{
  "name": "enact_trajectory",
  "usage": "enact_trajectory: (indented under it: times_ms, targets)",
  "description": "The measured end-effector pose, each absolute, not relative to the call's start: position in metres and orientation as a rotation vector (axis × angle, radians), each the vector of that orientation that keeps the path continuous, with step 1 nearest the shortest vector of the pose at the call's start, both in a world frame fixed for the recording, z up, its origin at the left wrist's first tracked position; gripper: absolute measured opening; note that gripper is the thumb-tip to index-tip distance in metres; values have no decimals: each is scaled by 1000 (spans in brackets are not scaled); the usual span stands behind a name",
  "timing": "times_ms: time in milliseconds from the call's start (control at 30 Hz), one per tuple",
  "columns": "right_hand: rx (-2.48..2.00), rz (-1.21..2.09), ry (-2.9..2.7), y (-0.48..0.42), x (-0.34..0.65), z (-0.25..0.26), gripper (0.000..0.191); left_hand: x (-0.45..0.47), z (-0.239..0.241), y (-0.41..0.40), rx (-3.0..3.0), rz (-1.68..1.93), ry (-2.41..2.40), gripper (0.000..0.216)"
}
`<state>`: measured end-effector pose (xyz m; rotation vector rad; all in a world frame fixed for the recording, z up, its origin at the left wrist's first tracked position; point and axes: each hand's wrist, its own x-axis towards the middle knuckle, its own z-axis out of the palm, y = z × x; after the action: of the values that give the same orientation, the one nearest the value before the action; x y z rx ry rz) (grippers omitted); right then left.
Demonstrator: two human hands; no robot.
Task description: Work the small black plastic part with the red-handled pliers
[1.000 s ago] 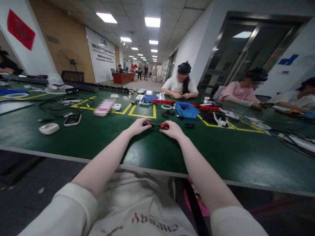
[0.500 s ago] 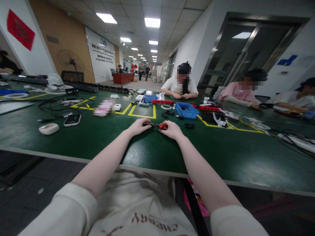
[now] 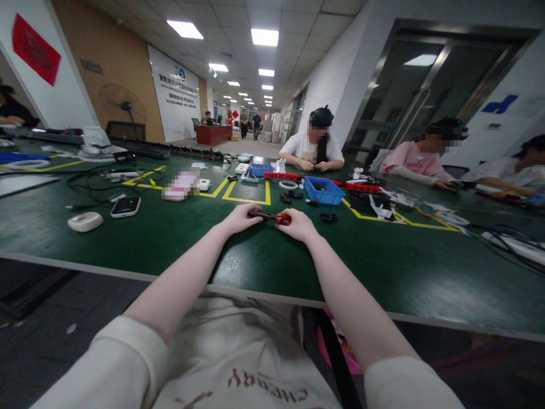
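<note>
Over the green table, my right hand [image 3: 300, 224] is closed round the red handles of a pair of pliers [image 3: 283, 219]. Their dark metal nose points left, toward my other hand. My left hand [image 3: 237, 219] is closed too, its thumb and fingers pinching a small black piece [image 3: 254, 213] at the tip of the pliers. The kind of piece cannot be made out, since the fingers cover most of it. Both hands are close together, a short gap between them.
Beyond my hands stand a blue bin [image 3: 324, 191] and black cable bundles [image 3: 328, 218]. To the left lie a phone-like white device [image 3: 126, 207], a white oval case [image 3: 85, 221] and loose cables. A co-worker [image 3: 313, 150] sits opposite; others sit at the right.
Almost nothing differs. Both hands keep the same hold and place, while the view has shifted very slightly.
</note>
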<state>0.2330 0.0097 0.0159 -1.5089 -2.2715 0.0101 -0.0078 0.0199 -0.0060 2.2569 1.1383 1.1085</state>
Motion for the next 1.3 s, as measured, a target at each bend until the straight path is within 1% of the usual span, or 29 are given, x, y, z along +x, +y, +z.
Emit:
enact_trajectory:
  times_ms: [500,1300]
  targets:
    - [-1565,-158,-2273,9,235,20,35,-10,-6,21,2291,1124,1147,36]
    - [-1604,-188,-2309,5,231,25,31,-10,-4,21,2300,1147,1159,33]
